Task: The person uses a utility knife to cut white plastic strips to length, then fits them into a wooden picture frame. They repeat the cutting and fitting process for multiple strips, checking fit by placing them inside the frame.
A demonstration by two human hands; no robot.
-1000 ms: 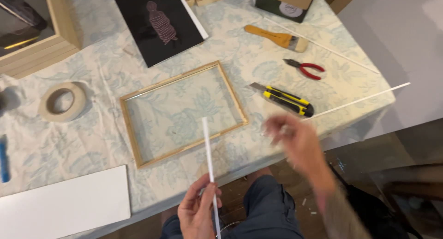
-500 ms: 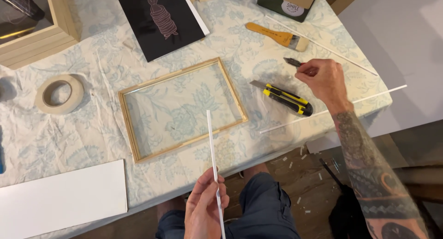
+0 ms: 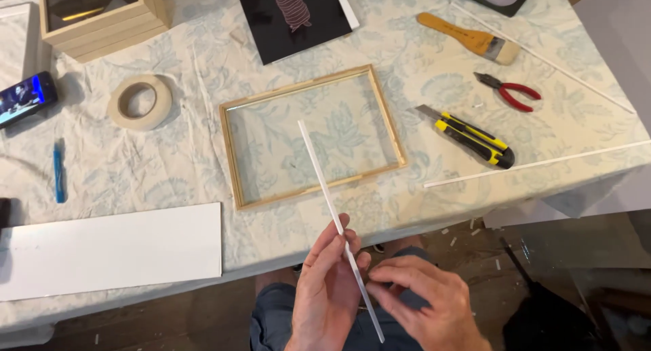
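I am counting from the flat wooden frame [image 3: 313,135] in front of me, the only one of its kind. I am seeing three thin white strips: one [image 3: 337,222] crossing the frame's near edge between my two hands, left hand [image 3: 327,293] and right hand [image 3: 428,303], and two, a nearer strip [image 3: 536,164] and a farther strip [image 3: 542,56], right of the frame. Right of it I am also counting one yellow-and-black knife [image 3: 471,135], one red-handled pliers [image 3: 510,90] and one brush [image 3: 469,39]. Left of it I am finding one tape roll [image 3: 139,101], one blue pen [image 3: 59,173], one phone [image 3: 26,96] and one white board [image 3: 112,249]. Beyond it I am counting one deep wooden box [image 3: 102,15] and one black print [image 3: 295,15].
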